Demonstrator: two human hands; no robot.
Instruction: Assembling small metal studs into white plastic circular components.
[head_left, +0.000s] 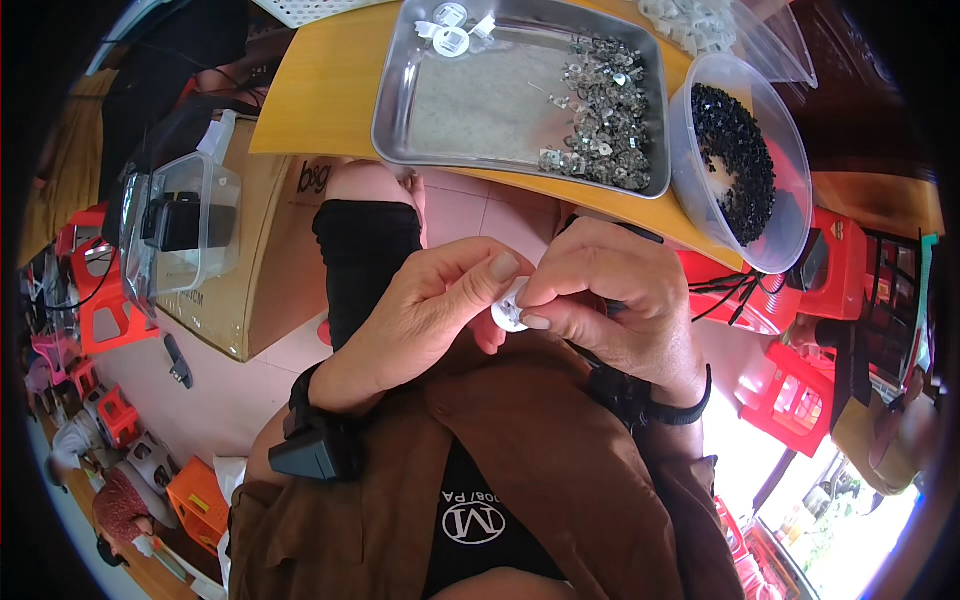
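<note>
White round plastic disc [506, 311] lies at 6 o'clock from the metal tray [480, 95], at 3 o'clock from the left hand [430, 320], which grasps it, and at 9 o'clock from the right hand [625, 295], whose thumb and forefinger pinch at its edge. Its tilted outline runs roughly 12 to 6; neither hand is clearly nearer.

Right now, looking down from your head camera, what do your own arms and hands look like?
The left hand and right hand are bare, without gloves. The left wrist has a black strap with a boxy black device; a thin black band circles the right wrist. The brown shirt covers neither wrist.
</note>
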